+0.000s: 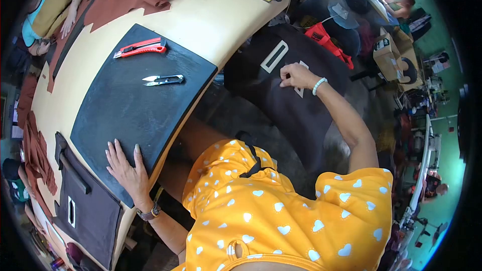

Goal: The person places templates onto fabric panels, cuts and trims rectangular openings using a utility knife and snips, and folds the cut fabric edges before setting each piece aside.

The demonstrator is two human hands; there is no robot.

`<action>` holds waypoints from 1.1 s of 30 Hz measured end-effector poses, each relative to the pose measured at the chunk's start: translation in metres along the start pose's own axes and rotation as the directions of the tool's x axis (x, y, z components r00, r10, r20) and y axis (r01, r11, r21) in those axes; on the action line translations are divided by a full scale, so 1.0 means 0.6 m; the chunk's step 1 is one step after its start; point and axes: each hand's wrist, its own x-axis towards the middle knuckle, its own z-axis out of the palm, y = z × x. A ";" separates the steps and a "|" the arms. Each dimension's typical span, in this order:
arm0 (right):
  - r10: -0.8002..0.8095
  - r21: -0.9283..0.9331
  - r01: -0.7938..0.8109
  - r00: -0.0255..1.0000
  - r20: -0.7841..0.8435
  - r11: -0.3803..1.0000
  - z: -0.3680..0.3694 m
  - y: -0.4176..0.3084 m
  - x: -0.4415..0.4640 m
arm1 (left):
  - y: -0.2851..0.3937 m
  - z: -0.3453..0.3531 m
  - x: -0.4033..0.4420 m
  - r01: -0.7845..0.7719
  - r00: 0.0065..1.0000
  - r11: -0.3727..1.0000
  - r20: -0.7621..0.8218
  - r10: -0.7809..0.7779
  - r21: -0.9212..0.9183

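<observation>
My left hand (126, 166) lies flat on a black cutting mat (125, 108), fingers spread, holding nothing. Farther up the mat are a red box cutter (140, 47) and small metal thread snips (163, 80). To the right, my right hand (297, 77) is over a large dark brown piece of material (281, 100), its fingertips pinched together. A pale flat strip (299, 92) shows partly from under that hand; whether the fingers grip it is hidden. Just beyond the fingers, a white rectangular frame (274, 56) with a long slot lies on the dark material.
A hammer (75, 170) rests by a dark panel (95, 211) bearing another white slotted frame (71, 212). Reddish-brown leather pieces (118, 0) lie along the far side. Across the cream table (201, 15), a co-worker's hand (68, 24) touches material. A red tool (329, 42) lies beyond my right hand.
</observation>
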 end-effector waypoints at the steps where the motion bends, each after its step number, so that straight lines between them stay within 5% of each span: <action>1: 0.086 0.154 -0.085 0.996 0.000 0.984 -0.008 -0.004 -0.008 | 0.001 -0.001 0.000 -0.002 1.000 1.000 0.002 0.002 -0.001; 4: 0.010 0.136 0.006 0.994 -0.113 0.991 0.019 0.010 -0.011 | 0.001 0.000 -0.001 -0.001 1.000 1.000 -0.003 0.001 -0.003; 8: -0.257 -0.158 0.216 0.913 -0.317 0.964 0.062 -0.003 -0.011 | -0.003 0.001 -0.001 -0.008 1.000 1.000 -0.012 0.008 -0.001; 11: -0.198 -0.191 0.142 0.928 -0.317 0.971 0.056 -0.005 -0.018 | -0.004 0.002 -0.001 -0.013 1.000 1.000 -0.016 0.013 -0.005; 15: -0.162 -0.240 0.131 0.980 -0.116 0.962 0.047 -0.013 -0.028 | -0.002 0.002 -0.001 -0.015 1.000 1.000 -0.021 0.014 -0.007; 24: -0.167 -0.237 0.171 0.985 0.036 0.956 0.050 -0.016 -0.003 | -0.001 0.001 -0.002 -0.008 1.000 1.000 -0.021 0.008 0.007; 30: -0.353 -0.335 0.333 0.936 0.004 0.881 0.066 -0.046 0.000 | -0.001 -0.001 -0.002 0.015 1.000 1.000 0.017 -0.015 0.000; 33: -0.319 -0.429 0.293 0.948 0.012 0.854 0.083 -0.063 0.001 | -0.002 0.000 -0.002 0.008 1.000 1.000 0.009 -0.008 0.010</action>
